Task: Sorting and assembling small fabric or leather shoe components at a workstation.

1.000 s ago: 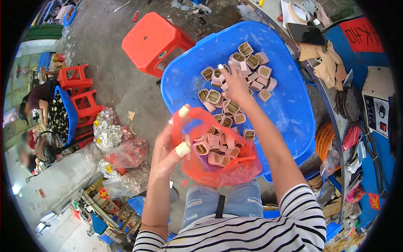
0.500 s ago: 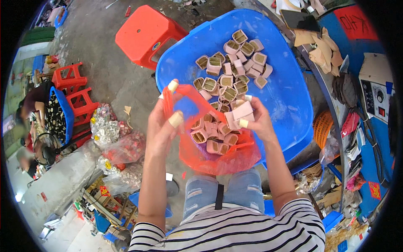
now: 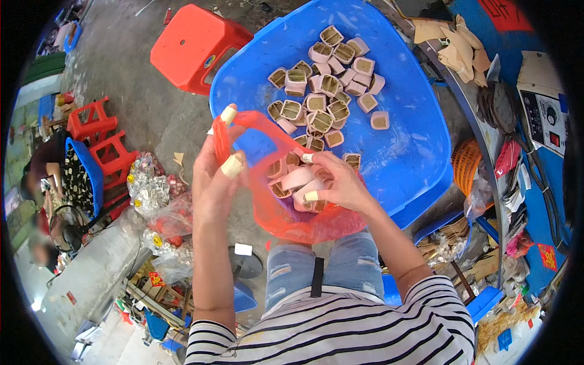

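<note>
Red translucent plastic bag, one, hung open above the wearer's lap at the near edge of a blue tub, with pink pieces inside it. Left hand: grasped the bag's rim, bunched about the forefinger, thumb standing apart. Right hand: reached into the bag's mouth, fingers bent around pink pieces; whether its grip had slackened could not be told. Loose pieces, hollow, lay clustered in the tub. Handling, as judged: the step called for a wide, steady rim, pieces lowered well inside before the fingers parted, and wrapped fingertips kept clear of the thin film. Writing: red sheet, upper right, bore dark bold characters, cut off by the view; control box carried a dial and print too fine to read; red stool bore a small round sticker, illegible. Brands: none made out.
</note>
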`<move>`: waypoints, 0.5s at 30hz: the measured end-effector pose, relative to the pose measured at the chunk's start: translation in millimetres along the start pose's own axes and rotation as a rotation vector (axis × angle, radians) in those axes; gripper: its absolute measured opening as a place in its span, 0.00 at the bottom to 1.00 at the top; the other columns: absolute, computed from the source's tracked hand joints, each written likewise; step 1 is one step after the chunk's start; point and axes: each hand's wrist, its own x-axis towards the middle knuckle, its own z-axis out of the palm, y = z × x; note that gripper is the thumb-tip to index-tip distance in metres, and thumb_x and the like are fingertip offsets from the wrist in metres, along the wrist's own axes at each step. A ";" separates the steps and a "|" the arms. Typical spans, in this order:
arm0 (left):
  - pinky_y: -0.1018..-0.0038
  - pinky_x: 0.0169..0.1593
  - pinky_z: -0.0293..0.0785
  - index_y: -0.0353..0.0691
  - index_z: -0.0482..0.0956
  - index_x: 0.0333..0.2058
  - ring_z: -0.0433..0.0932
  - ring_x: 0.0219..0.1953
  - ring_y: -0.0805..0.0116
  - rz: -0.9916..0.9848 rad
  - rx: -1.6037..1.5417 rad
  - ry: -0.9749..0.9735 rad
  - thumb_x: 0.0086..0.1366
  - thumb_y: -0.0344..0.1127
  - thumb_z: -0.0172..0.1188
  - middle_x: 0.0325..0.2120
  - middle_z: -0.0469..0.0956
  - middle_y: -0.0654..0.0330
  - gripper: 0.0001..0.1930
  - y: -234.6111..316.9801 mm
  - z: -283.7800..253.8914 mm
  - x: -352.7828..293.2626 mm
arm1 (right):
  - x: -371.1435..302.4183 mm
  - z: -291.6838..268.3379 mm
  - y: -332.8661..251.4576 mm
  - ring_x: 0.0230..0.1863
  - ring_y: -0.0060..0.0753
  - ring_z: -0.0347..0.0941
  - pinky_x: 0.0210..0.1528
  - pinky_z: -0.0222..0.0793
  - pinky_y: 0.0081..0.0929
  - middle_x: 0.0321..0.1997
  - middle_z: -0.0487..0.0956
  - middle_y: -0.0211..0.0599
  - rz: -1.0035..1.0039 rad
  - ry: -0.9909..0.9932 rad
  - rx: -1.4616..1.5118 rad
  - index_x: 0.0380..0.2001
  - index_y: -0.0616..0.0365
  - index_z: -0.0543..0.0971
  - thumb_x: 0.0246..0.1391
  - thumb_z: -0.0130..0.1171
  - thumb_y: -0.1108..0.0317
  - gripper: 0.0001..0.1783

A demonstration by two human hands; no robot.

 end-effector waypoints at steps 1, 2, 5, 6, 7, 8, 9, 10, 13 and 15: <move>0.88 0.16 0.54 0.32 0.53 0.64 0.67 0.18 0.82 0.000 -0.004 -0.007 0.56 0.45 0.60 0.58 0.66 0.46 0.41 -0.2 1.1 2.0 | 3.6 -3.9 9.2 0.50 0.29 0.71 0.53 0.68 0.30 0.48 0.74 0.35 0.100 0.093 0.177 0.49 0.60 0.72 0.35 0.73 0.66 0.34; 0.88 0.16 0.55 0.32 0.53 0.64 0.66 0.18 0.82 0.013 0.011 -0.045 0.57 0.45 0.60 0.58 0.65 0.45 0.41 2.3 1.4 1.7 | 12.8 -8.4 25.6 0.51 0.29 0.71 0.54 0.67 0.31 0.50 0.73 0.34 0.196 0.181 0.361 0.47 0.59 0.72 0.35 0.73 0.68 0.32; 0.88 0.16 0.56 0.32 0.52 0.64 0.66 0.18 0.82 0.031 0.029 -0.080 0.57 0.47 0.60 0.58 0.64 0.44 0.42 2.4 -2.9 -2.6 | 58.0 -38.5 87.0 0.56 0.47 0.67 0.57 0.66 0.40 0.56 0.66 0.48 0.117 0.441 -0.409 0.51 0.58 0.69 0.29 0.74 0.67 0.41; 0.88 0.16 0.56 0.31 0.52 0.64 0.65 0.18 0.82 0.038 0.021 -0.082 0.57 0.48 0.60 0.59 0.63 0.44 0.43 -1.5 -3.4 -1.7 | 67.0 -31.9 106.7 0.56 0.47 0.67 0.57 0.66 0.40 0.56 0.66 0.48 0.117 0.442 -0.413 0.51 0.58 0.69 0.29 0.74 0.67 0.41; 0.88 0.16 0.56 0.31 0.52 0.64 0.65 0.18 0.82 0.042 0.018 -0.083 0.57 0.48 0.60 0.59 0.63 0.44 0.43 -2.7 -1.5 -0.9 | 77.3 -22.1 125.8 0.56 0.49 0.66 0.58 0.65 0.41 0.58 0.65 0.49 0.156 0.434 -0.653 0.51 0.57 0.69 0.28 0.75 0.65 0.41; 0.88 0.16 0.56 0.31 0.51 0.64 0.66 0.18 0.82 0.031 0.025 -0.081 0.57 0.48 0.60 0.59 0.63 0.44 0.43 -1.4 0.1 -2.4 | 84.8 -16.9 133.5 0.56 0.51 0.65 0.59 0.63 0.42 0.59 0.64 0.50 0.192 0.420 -0.889 0.51 0.57 0.70 0.27 0.75 0.62 0.42; 0.89 0.16 0.56 0.31 0.51 0.64 0.66 0.18 0.82 0.021 0.032 -0.080 0.57 0.49 0.60 0.59 0.62 0.44 0.44 -1.1 1.8 -3.0 | 88.3 -19.1 140.7 0.56 0.51 0.65 0.59 0.63 0.42 0.59 0.64 0.50 0.189 0.422 -0.890 0.51 0.57 0.70 0.27 0.75 0.62 0.42; 0.89 0.16 0.56 0.31 0.51 0.64 0.66 0.18 0.82 0.025 0.034 -0.079 0.57 0.49 0.60 0.59 0.62 0.44 0.44 -0.1 1.2 -4.1 | 91.4 -19.5 143.2 0.55 0.52 0.65 0.57 0.64 0.43 0.57 0.65 0.50 0.201 0.425 -0.854 0.50 0.55 0.71 0.26 0.76 0.61 0.42; 0.89 0.16 0.56 0.31 0.51 0.64 0.66 0.18 0.82 0.045 0.014 -0.113 0.56 0.49 0.60 0.59 0.63 0.44 0.44 1.1 2.1 -4.7 | 86.3 -47.8 172.3 0.54 0.52 0.65 0.56 0.65 0.42 0.53 0.67 0.49 0.164 0.484 -0.692 0.49 0.54 0.72 0.26 0.76 0.60 0.41; 0.89 0.16 0.56 0.32 0.52 0.64 0.65 0.18 0.82 0.039 0.027 -0.092 0.57 0.49 0.60 0.58 0.64 0.45 0.43 1.2 2.6 -4.8 | 65.6 -73.9 168.8 0.51 0.41 0.70 0.54 0.68 0.35 0.50 0.72 0.42 0.314 0.612 -0.183 0.48 0.56 0.73 0.32 0.74 0.62 0.36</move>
